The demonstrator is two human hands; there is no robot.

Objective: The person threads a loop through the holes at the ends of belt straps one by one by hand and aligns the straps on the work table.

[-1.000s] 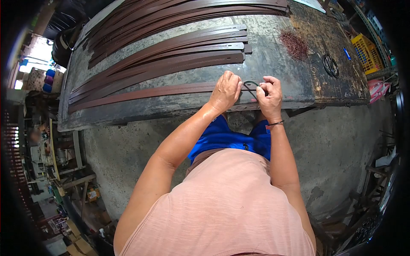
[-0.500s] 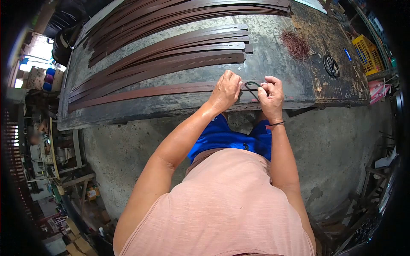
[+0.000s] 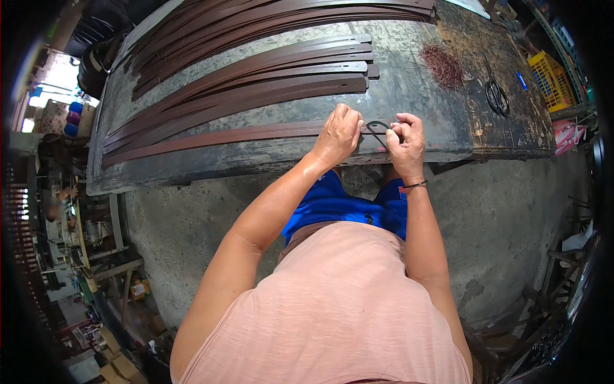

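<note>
A long brown leather belt strap [image 3: 256, 135] lies along the front edge of the table, its right end under my left hand [image 3: 341, 131]. The fingers of that hand are bent and pinch the strap near its end. Just to the right, my right hand [image 3: 407, 139] is closed, thumb against curled fingers, on a black looped tool [image 3: 377, 125] that looks like scissors. The loop spans the gap between my hands, over the strap's end. The tool's blades are hidden or too small to make out.
More brown belt straps [image 3: 281, 89] lie in a stack behind, with a larger pile [image 3: 288, 19] farther back. To the right are a tangle of reddish thread [image 3: 442, 66], black-handled scissors [image 3: 496, 98], a blue pen [image 3: 521, 81] and a yellow crate [image 3: 550, 80]. Another person's arm [image 3: 67, 192] shows far left.
My hands and the black tool stay almost in place, with only a slight finger shift. At the far left, the other person's arm has moved a little.
</note>
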